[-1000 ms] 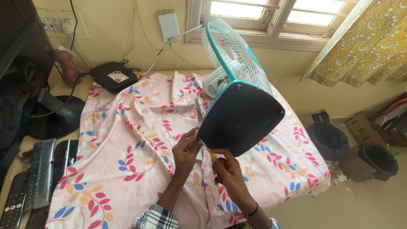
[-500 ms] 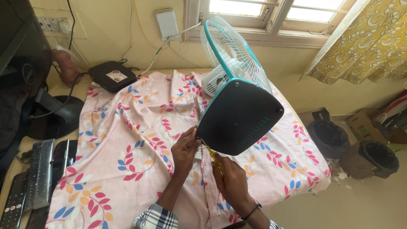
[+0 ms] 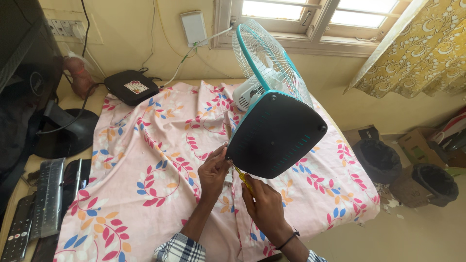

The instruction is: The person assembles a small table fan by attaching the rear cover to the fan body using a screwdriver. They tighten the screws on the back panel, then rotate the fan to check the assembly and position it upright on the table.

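Yellow handle: screwdriver (image 3: 244, 178) with a yellow grip, held in the right hand (image 3: 264, 206); fingers wrapped closed round the handle.
Screwdriver axis: runs up and to the left from the right hand, tip at the lower left corner of the fan base (image 3: 276, 136).
Left hand: left hand (image 3: 213, 171) just left of the screwdriver tip, fingertips pinched on the base's corner edge; whether they also hold something small there cannot be told.
Nearer hand: both hands meet at that corner; left one touches the base itself, right one reaches it only through the tool.
Fan position: table fan (image 3: 264, 68) tipped over on the cloth, dark underside of the base facing the camera, teal-rimmed white grille pointing away toward the window (image 3: 310, 12).
Surface: pink floral cloth (image 3: 145, 170) spread over the table, fan resting on its far right part.
Left margin: remote controls (image 3: 19, 228) at the table's near left edge; black monitor stand (image 3: 68, 131) farther back.
Far edge: small black box (image 3: 131, 87) with cables by the wall.
Floor, right: two dark bins (image 3: 378, 157) well apart from the table; yellow patterned curtain (image 3: 417, 53) above them.
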